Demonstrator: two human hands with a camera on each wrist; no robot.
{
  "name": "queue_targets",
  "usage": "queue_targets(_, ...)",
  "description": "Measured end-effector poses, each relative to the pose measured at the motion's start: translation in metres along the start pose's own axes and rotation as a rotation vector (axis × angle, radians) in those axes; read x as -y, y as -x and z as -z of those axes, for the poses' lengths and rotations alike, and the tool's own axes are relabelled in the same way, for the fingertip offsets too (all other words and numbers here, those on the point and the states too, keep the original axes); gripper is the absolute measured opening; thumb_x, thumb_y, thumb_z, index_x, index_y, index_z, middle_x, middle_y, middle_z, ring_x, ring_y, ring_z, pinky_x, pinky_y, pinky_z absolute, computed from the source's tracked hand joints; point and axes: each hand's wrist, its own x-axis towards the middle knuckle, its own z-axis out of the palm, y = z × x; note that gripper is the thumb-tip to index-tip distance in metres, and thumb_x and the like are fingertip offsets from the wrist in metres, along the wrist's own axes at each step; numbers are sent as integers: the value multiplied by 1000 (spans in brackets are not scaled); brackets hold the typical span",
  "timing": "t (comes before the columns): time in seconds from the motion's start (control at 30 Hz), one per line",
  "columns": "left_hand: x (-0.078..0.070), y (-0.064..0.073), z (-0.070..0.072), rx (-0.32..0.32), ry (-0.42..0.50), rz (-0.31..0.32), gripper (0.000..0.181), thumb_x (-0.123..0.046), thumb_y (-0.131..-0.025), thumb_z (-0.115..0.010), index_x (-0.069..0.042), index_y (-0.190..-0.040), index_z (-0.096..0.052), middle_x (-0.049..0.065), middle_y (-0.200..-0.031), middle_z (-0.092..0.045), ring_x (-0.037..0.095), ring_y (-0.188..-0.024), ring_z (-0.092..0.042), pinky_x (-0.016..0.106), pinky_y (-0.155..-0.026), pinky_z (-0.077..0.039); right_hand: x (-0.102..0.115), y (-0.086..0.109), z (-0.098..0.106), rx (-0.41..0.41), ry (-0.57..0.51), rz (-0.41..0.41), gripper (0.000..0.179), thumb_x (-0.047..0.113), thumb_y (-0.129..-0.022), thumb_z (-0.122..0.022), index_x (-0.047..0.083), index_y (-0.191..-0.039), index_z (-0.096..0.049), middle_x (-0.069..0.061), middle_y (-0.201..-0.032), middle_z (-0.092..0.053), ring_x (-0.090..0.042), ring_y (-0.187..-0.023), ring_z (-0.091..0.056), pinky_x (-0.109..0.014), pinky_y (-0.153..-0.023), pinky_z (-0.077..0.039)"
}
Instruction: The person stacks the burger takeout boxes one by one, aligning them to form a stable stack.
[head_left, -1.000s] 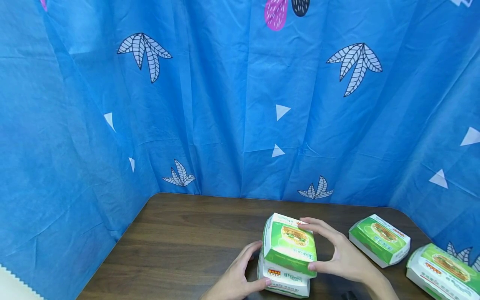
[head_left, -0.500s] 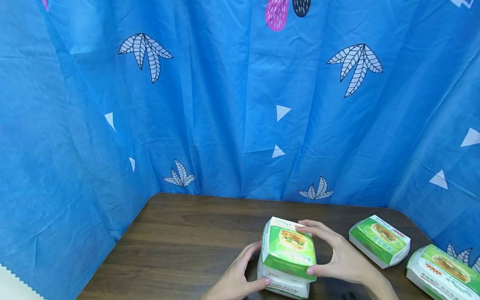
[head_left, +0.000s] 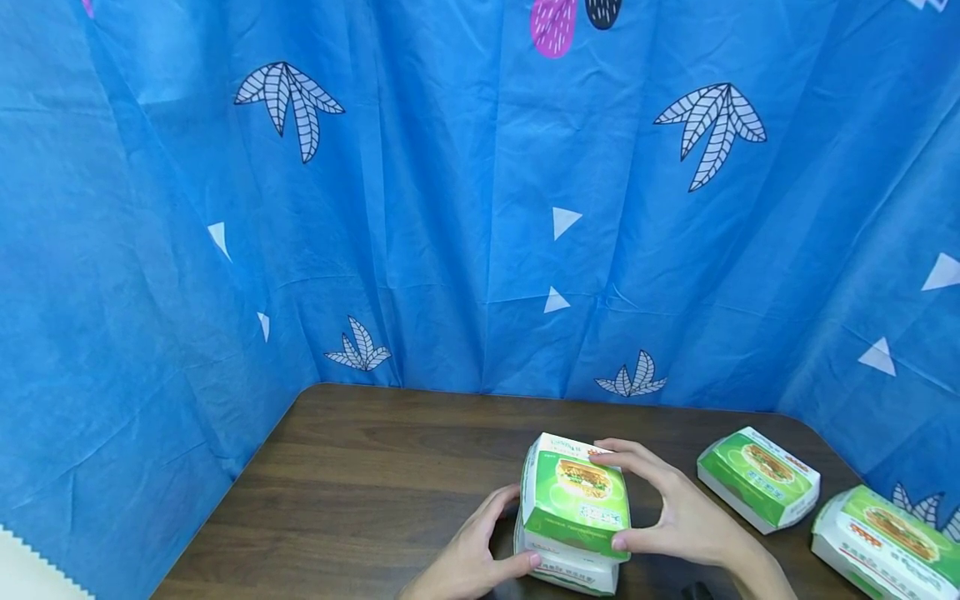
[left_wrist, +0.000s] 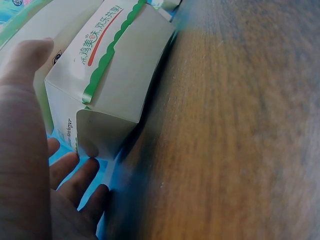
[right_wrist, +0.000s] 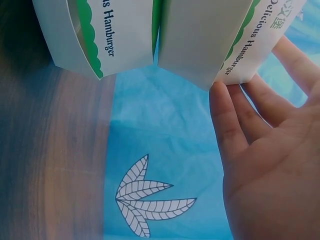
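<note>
Two green-and-white hamburger boxes are stacked on the wooden table. My right hand [head_left: 678,517] holds the upper hamburger box [head_left: 581,492], thumb at its near right corner and fingers at the far right side. My left hand [head_left: 472,546] is around the lower hamburger box [head_left: 573,573], its thumb at the near face and fingers at the left side. In the left wrist view, the fingertips [left_wrist: 90,164] are at the end of the lower box [left_wrist: 120,85]. Both the upper box [right_wrist: 200,40] and the lower box [right_wrist: 125,30] appear in the right wrist view, the bottom one mostly hidden from above.
Two more hamburger boxes lie to the right, one farther back [head_left: 761,479] and one nearer [head_left: 885,542]. A small black object [head_left: 697,591] sits at the bottom edge. Blue curtain [head_left: 450,208] surrounds the wooden table [head_left: 337,492] at the back and sides.
The right hand has lowered the upper box slightly toward me and to the left, so it covers more of the lower box. The left hand has stayed almost still.
</note>
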Motion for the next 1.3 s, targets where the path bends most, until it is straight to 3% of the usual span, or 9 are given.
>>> queue_targets(0.13,-2,0,1,11,26,36,64,-55,-88,-62,-41,-143,-32,-16,-142,-41,8,-129,-41,34,-108,-37,0,-1,0,9,-13,1,84,31,-66,-87,22,-141,-48,5,-147,-42,-12,-132,-43,-39,-90,-47)
queue_targets(0.4,-1,0,2,-9,30,-10,59,-50,-92,-59,-39,-143,-33,-15,-142,-42,9,-130,-41,32,-108,-37,3,0,3,43,-27,-74,82,32,-70,-85,27,-142,-46,8,-148,-39,-9,-130,-43,-43,-87,-47)
queue_targets(0.63,-2,-1,1,-3,5,32,70,-59,-85,-63,-42,-144,-30,-17,-145,-38,9,-132,-38,38,-109,-36,6,-2,3,54,-29,-74,81,33,-70,-85,27,-141,-47,8,-148,-39,-10,-128,-45,-40,-88,-48)
queue_targets(0.97,-2,-2,1,5,10,27,76,-60,-81,-67,-40,-144,-31,-15,-146,-38,10,-133,-38,37,-111,-34,9,-2,1,75,-62,-127,80,37,-70,-85,31,-140,-46,10,-147,-40,-10,-125,-47,-37,-88,-48)
queue_targets(1.13,-3,-1,1,13,12,75,76,-61,-80,-67,-42,-144,-30,-16,-146,-37,11,-133,-37,42,-110,-34,8,-1,0,68,-56,-89,79,37,-70,-85,29,-139,-47,7,-145,-41,-9,-124,-46,-33,-89,-49)
queue_targets(1.3,-2,2,4,-12,79,21,79,-46,-83,-71,-38,-147,-27,-12,-148,-35,11,-132,-40,35,-108,-36,6,-2,-2,73,-67,-25,78,35,-71,-85,26,-138,-47,4,-144,-41,-9,-125,-44,-32,-90,-48)
